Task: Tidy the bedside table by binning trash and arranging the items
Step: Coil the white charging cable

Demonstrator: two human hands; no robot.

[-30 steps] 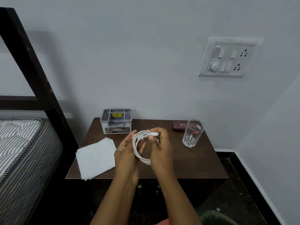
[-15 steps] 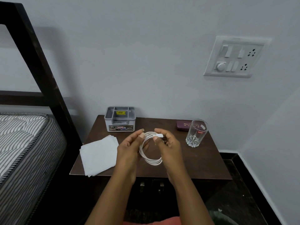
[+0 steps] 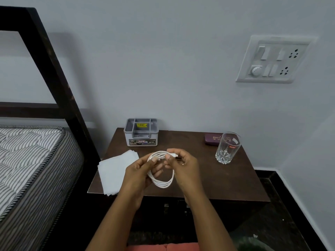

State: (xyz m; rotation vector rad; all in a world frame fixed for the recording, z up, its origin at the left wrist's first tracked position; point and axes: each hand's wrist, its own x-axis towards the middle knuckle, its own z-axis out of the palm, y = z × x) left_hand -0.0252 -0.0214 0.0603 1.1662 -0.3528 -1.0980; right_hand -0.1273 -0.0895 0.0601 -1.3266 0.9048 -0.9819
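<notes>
Both hands grip coiled white cable (image 3: 161, 180) (above bedside table (image 3: 226, 178))

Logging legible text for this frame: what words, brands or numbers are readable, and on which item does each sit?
"OPEL": on the front label of the grey organiser box; the smaller print beside it is too blurred to read.
"PRINCE": in gold lettering on the maroon case; the remaining words are blurred and partly behind the glass.
Yellow sticker inside the box: print is too blurred to read.
Red mark on the glass: too small to read.
</notes>
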